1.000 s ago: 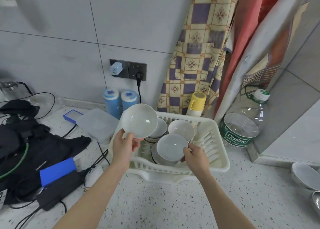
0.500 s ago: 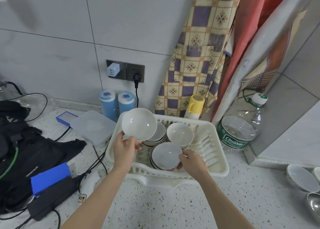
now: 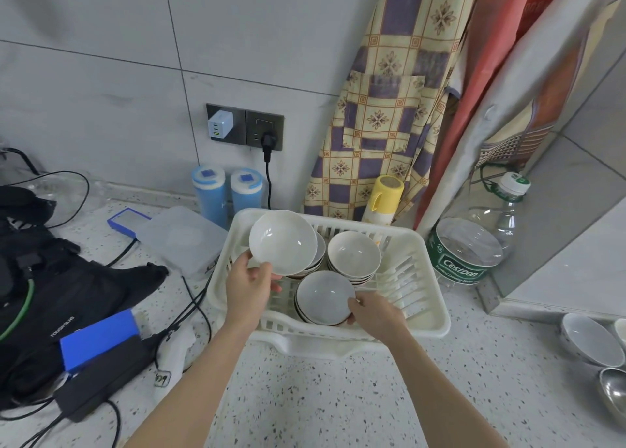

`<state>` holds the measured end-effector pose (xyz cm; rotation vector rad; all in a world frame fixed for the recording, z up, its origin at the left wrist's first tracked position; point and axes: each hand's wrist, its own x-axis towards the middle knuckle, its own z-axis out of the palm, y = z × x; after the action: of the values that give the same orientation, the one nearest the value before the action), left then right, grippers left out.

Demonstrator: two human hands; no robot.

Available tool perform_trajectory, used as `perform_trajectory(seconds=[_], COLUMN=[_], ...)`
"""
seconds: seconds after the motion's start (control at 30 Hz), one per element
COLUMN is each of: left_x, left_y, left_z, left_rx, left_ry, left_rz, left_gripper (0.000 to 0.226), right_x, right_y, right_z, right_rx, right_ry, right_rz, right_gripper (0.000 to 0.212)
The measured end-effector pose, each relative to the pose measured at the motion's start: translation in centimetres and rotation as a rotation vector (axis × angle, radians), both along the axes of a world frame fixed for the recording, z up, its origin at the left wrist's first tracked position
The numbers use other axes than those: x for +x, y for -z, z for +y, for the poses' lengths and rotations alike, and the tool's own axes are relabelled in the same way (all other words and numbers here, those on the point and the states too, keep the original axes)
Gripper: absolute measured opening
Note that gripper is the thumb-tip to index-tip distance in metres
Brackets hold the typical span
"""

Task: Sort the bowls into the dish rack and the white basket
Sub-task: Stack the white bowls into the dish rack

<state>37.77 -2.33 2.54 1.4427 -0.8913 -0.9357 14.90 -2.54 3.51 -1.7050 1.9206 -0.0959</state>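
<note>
A white basket (image 3: 426,315) stands on the speckled counter and holds stacks of bowls. My left hand (image 3: 249,286) grips a white bowl (image 3: 283,241) by its lower rim, tilted up above the back-left stack. My right hand (image 3: 374,314) pinches the edge of a grey-white bowl (image 3: 323,295), which lies on the front stack inside the basket. Another stack of cream bowls (image 3: 354,256) sits at the back right of the basket.
More bowls (image 3: 591,339) and a metal one (image 3: 613,388) sit at the right edge of the counter. A large water bottle (image 3: 474,241), a yellow flask (image 3: 386,195), two blue canisters (image 3: 227,192), black bags and cables (image 3: 50,298) surround the basket.
The bowl in my right hand has sunk lower onto the front stack in the basket. My left hand keeps its bowl raised at about the same place.
</note>
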Motion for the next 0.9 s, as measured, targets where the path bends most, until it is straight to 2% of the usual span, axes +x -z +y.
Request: perform_trajectory(seconds=[0.13,0.27,0.43,0.6,0.83,0.9], left_x=[0.0,-0.1,0.1,0.0,-0.2,-0.3], left_y=[-0.2,-0.4,-0.9,-1.6,-1.9,-1.8], left_z=[0.1,0.3,0.2,0.0,-0.7,-0.9], left_rx=[0.019,0.076,0.157,0.249,0.397,0.411], left_ry=[0.040,0.142,0.256,0.404,0.610,0.656], left_rz=[-0.051,-0.121,-0.131,-0.116,-0.186,-0.194], left_gripper=[0.028,0.030,0.026,0.022,0.021,0.024], right_x=[0.1,0.1,0.0,-0.2,-0.8,-0.9], right_y=[0.6,0.8,0.1,-0.8,-0.7,-0.5], right_z=[-0.2,0.0,0.4,1.0,1.0,0.9], right_rx=[0.022,-0.026,-0.216,-0.191,-0.178,-0.171], right_ry=[-0.031,0.043,0.248,0.199,0.100,0.092], right_rz=[0.117,0.096,-0.135,-0.361,-0.523,-0.496], right_gripper=[0.041,0.044,0.039,0.039,0.033,0.027])
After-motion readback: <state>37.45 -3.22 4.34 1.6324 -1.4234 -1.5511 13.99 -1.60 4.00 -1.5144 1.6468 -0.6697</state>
